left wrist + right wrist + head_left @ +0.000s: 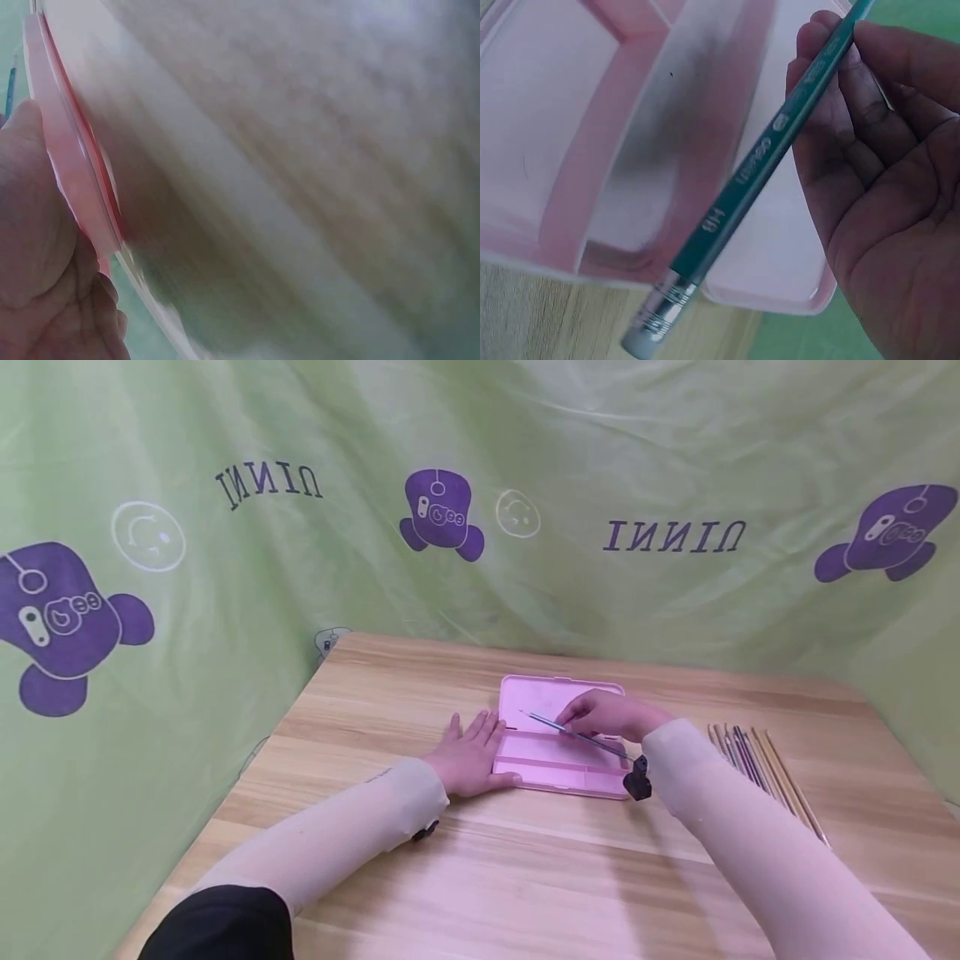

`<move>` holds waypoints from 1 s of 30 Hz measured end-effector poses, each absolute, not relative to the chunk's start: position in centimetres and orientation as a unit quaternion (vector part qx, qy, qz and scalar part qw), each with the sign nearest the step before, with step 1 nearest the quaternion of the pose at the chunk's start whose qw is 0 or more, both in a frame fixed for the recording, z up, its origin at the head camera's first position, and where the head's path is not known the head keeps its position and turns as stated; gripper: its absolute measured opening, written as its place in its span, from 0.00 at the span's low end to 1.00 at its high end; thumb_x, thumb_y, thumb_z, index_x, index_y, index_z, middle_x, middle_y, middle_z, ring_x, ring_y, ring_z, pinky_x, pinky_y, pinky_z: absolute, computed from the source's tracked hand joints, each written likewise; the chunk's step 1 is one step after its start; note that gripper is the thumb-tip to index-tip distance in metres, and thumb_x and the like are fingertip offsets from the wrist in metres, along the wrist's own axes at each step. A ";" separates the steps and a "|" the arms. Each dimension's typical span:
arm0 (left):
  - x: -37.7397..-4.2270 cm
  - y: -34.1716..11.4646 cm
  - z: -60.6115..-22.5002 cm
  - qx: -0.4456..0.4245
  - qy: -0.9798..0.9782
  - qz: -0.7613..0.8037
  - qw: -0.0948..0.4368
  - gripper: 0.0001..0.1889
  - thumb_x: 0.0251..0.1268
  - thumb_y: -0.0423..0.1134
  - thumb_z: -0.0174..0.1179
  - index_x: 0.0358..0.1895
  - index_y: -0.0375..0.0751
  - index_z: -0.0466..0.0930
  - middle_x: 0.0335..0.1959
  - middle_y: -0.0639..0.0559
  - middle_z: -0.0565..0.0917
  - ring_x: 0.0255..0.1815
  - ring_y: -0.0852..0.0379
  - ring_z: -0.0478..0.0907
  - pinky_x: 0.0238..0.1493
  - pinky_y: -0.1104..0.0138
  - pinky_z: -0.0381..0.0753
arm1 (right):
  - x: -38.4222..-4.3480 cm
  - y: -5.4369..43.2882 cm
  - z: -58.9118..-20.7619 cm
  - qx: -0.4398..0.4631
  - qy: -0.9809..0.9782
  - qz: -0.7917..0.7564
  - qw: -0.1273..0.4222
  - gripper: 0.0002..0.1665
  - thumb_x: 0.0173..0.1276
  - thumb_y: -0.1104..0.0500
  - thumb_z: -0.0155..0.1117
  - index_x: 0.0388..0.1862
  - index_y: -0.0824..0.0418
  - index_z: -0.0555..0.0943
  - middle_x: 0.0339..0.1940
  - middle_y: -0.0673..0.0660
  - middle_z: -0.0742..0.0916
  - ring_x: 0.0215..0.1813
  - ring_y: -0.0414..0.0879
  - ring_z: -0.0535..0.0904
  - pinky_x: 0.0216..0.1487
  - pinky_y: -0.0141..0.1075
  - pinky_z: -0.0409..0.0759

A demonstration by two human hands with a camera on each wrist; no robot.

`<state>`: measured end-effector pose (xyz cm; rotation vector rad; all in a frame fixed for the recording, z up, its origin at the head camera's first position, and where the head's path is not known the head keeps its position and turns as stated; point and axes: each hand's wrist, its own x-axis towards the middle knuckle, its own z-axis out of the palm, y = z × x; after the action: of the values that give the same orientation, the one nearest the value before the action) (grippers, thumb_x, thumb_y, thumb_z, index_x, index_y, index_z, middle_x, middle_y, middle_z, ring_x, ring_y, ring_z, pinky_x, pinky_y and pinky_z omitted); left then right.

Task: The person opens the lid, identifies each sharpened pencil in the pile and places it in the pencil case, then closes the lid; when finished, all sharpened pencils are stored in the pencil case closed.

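Left hand (471,760) spread against case (546,775), apparently bracing it (contact blurred); right hand (613,713) pinches pencil (754,172) above case.

The pencil (769,154) is teal green with a silver band (671,296); the case (540,773) is pink. The green cloth (375,577) bears a purple cartoon print (452,492), and brown grain streaks the pale table (390,693).

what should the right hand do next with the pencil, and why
Probably turn the pencil in line with the back compartment of the case: the right hand pinches it aslant above the open case, while the left hand rests against the case's side.
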<state>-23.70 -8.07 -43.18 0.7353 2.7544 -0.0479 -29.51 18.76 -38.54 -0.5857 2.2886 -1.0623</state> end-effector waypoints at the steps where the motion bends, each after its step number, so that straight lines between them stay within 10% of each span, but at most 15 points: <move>1: -23.7 -8.0 -43.2 0.256 0.956 -0.017 0.143 0.56 0.70 0.79 0.36 0.85 0.37 0.39 0.85 0.42 0.38 0.85 0.46 0.32 0.79 0.40 0.31 | -29.5 18.6 -38.7 -0.227 0.856 -0.382 0.263 0.14 0.72 0.69 0.63 0.53 0.75 0.84 0.42 0.56 0.89 0.38 0.41 0.79 0.45 0.35 0.78; 30: -23.4 -7.7 -44.2 0.253 0.958 -0.007 0.134 0.55 0.71 0.77 0.39 0.84 0.37 0.40 0.85 0.41 0.36 0.85 0.45 0.32 0.79 0.40 0.31 | -27.7 20.0 -39.8 -0.257 0.894 -0.316 0.186 0.11 0.72 0.67 0.62 0.47 0.71 0.86 0.39 0.56 0.90 0.39 0.44 0.82 0.47 0.39 0.80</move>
<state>-23.37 -7.65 -44.16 0.7333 2.7772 -0.0188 -27.70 19.99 -39.84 -0.7241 2.5179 -0.8906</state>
